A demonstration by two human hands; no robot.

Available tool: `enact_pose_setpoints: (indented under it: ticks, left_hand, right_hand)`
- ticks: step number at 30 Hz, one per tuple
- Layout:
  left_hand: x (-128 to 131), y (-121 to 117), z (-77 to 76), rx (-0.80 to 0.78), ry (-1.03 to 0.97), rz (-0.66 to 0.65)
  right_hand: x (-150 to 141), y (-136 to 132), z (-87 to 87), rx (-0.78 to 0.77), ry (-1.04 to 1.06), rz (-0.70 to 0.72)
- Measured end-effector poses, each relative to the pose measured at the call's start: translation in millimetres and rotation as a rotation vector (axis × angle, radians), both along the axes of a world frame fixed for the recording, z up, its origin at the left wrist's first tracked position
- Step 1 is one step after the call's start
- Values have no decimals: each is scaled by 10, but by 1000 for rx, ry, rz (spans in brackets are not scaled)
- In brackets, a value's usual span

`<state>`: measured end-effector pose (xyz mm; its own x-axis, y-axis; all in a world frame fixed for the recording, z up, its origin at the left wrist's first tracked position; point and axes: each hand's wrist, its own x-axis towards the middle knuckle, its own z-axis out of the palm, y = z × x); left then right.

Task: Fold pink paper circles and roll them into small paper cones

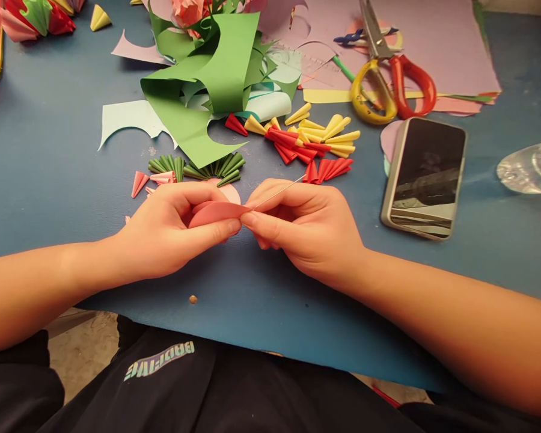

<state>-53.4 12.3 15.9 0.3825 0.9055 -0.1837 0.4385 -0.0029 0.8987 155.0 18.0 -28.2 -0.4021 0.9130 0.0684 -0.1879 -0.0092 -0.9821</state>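
A pink piece of paper [216, 213], curved at its upper edge, is pinched between the thumb and fingers of my left hand [171, 225]. The fingertips of my right hand [311, 225] close on the paper's right end together with a thin, needle-like rod [280, 192] that slants up to the right. Both hands meet just above the table's near side. Behind my fingers lies a pale pink paper disc [231, 192], partly covered. Small rolled cones sit close by: green ones [223, 168], pink ones [139, 183], red ones [336, 169] and yellow ones [342, 135].
Green paper offcuts [229, 66] and a pale blue offcut [128, 120] pile up beyond the cones. Scissors [381, 84] rest on lilac sheets [460, 48]. A phone [426, 180] lies right of my right hand, near a clear plastic object [529, 168]. The blue table [252, 319] ends near my lap.
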Motion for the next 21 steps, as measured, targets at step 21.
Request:
enact_pose_setpoints:
  ticks: [21]
  left_hand:
    - [-9,-15,15,3,-96,-46]
  right_hand:
    - [-7,9,-16,65,47,-23]
